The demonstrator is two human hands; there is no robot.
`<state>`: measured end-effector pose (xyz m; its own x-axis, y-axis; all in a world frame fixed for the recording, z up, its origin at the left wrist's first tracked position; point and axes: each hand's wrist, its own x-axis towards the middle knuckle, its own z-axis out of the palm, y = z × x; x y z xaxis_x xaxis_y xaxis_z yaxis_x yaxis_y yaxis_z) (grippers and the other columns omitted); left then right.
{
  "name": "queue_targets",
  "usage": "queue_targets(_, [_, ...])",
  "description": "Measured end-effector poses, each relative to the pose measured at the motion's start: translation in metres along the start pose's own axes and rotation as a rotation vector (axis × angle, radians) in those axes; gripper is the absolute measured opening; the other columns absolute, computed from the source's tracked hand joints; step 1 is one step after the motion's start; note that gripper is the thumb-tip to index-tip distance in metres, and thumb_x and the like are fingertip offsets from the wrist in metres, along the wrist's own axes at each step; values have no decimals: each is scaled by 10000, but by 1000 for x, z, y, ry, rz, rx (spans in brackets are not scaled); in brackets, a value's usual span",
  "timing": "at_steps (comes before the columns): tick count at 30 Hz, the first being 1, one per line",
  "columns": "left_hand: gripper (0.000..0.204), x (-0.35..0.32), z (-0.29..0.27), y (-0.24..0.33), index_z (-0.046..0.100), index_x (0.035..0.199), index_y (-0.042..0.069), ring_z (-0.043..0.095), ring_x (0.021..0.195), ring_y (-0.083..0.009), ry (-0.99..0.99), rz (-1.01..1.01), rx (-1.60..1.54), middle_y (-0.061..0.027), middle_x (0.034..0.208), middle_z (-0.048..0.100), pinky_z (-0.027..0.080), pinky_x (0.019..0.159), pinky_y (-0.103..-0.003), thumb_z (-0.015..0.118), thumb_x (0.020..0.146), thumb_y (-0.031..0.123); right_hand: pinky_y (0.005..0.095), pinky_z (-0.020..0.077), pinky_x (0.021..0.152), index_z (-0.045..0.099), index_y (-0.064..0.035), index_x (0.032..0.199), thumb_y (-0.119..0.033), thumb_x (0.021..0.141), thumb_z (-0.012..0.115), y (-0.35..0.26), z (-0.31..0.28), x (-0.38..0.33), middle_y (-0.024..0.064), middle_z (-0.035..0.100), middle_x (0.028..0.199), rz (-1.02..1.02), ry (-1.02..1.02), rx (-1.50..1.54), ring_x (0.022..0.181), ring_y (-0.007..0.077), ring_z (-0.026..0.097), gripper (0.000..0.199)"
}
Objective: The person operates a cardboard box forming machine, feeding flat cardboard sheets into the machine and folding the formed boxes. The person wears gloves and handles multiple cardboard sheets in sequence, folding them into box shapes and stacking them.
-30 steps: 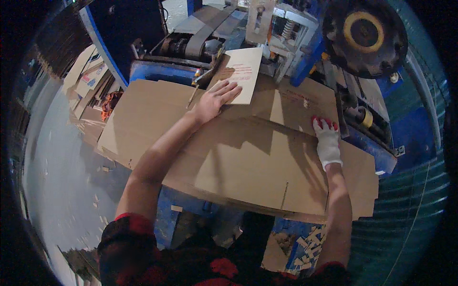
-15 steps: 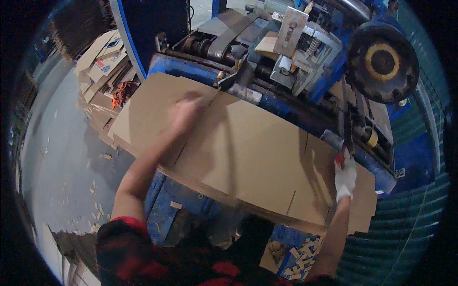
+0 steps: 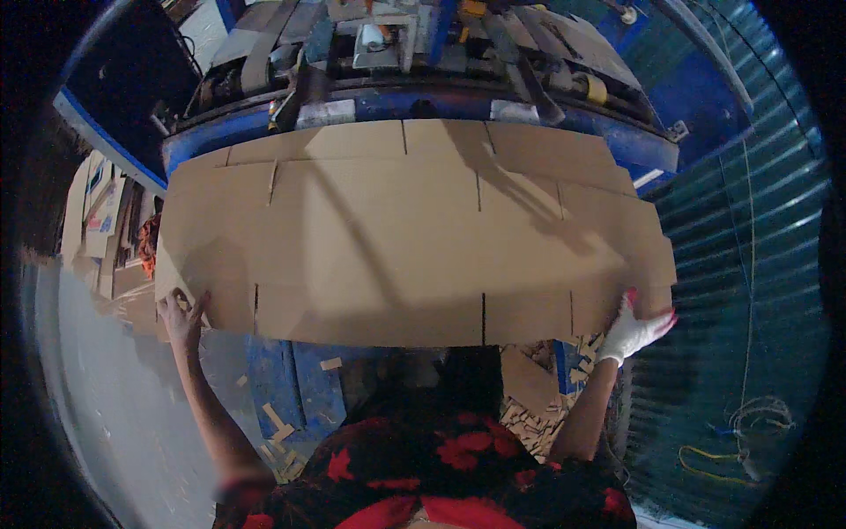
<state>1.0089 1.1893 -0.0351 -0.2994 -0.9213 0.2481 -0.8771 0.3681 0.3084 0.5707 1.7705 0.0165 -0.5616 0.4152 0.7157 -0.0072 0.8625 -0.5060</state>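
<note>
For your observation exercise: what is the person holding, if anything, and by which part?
A large flat cardboard sheet, slotted like an unfolded box, held by its near corners: bare left hand at the near-left corner, white-gloved right hand at the near-right.

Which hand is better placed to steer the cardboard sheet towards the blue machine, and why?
Probably the right hand: gloved, it clasps the cardboard sheet at its near right corner, close to the blue machine. The bare left hand only pinches the far-left edge.
</note>
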Motion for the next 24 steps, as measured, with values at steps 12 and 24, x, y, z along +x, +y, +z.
queue_targets(12, [503, -58, -74, 104, 549, 1173, -1, 583, 998, -186, -307, 139, -1064, -88, 1087, 631, 472, 851, -321, 748, 714, 49, 392, 454, 893, 519, -16, 1244, 92, 749, 564, -60, -50, -1, 171, 578, 1111, -421, -797, 421, 1013, 287, 562, 509])
queue_targets(24, [629, -4, 12, 265, 459, 1341, 94, 370, 1303, -371, -118, 897, -535, -154, 1376, 447, 359, 1056, -428, 606, 743, -32, 483, 360, 1017, 422, -110, 1327, -11, 726, 544, -170, 76, -27, 126, 523, 1256, -1511, -667, -183, 1163, 291, 509, 621])
